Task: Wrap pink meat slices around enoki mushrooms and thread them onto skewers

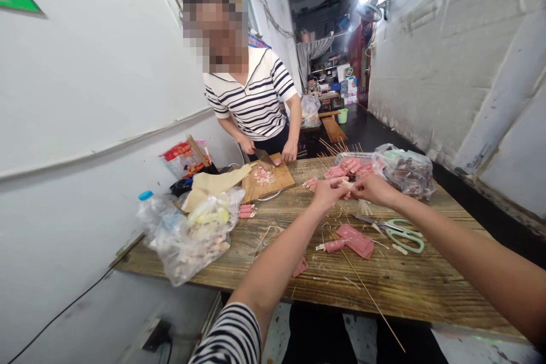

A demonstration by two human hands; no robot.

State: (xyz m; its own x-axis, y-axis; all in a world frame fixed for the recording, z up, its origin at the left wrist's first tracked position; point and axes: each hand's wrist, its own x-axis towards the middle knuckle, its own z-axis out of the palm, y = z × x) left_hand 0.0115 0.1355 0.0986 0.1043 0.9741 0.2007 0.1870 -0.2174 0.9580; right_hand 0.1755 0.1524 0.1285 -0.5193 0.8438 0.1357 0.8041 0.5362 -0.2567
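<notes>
My left hand [330, 193] and my right hand [374, 189] meet over the wooden table, fingers pinched around a small pale bunch [348, 184] that looks like enoki mushrooms. Fingers hide part of it. Just beyond them lie pink rolls [350, 167] on skewers in a clear tray. Nearer to me are flat pink slices [357, 242], perhaps ham, beside a single pink roll [333, 246] with pale ends. A long thin skewer [372, 290] reaches over the table's front edge. Green-handled scissors [403, 234] rest below my right hand.
Across the table [430, 273], a person in a striped top holds a cleaver [263, 156] over a cutting board [273, 182] with chopped pink pieces. Plastic bags [191, 239] and a blue-capped bottle [145, 199] stand at the left. Another bag [412, 173] with dark contents sits at the right.
</notes>
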